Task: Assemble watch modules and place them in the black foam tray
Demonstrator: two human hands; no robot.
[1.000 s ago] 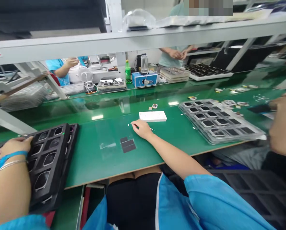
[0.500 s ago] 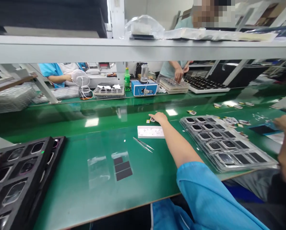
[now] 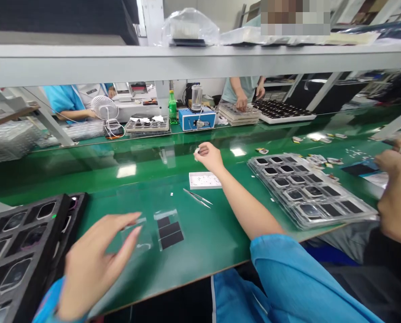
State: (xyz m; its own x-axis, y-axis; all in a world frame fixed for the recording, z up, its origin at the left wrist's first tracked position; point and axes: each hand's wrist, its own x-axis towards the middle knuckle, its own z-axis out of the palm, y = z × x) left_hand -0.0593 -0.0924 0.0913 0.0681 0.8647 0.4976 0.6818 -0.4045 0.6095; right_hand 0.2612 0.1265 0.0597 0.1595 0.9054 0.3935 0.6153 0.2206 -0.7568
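Note:
My right hand (image 3: 211, 158) is raised above the green bench, fingers pinched on a small white-rimmed part (image 3: 197, 152) that they mostly cover. My left hand (image 3: 99, 255) is open and holds nothing, thumb and fingers apart over a clear plastic film (image 3: 143, 244). Beside that lies a clear sheet bearing black rectangular stickers (image 3: 171, 234). Silver tweezers (image 3: 198, 198) rest between the stickers and a shallow white tray (image 3: 204, 181) holding tiny pieces. At far left, black foam trays (image 3: 32, 244) carry several square watch-like frames with glass.
A stack of clear plastic trays (image 3: 308, 193) with watch-like frames and black stickers stands to the right. Beyond it, a co-worker's hands (image 3: 397, 166) are at work. A white shelf beam (image 3: 200, 65) crosses overhead. Other people sit and stand across the bench, near a blue machine (image 3: 197, 119).
My right hand has lifted off the bench with the small white-rimmed part. My left hand has left the foam tray and come right, over the film. The view has shifted slightly.

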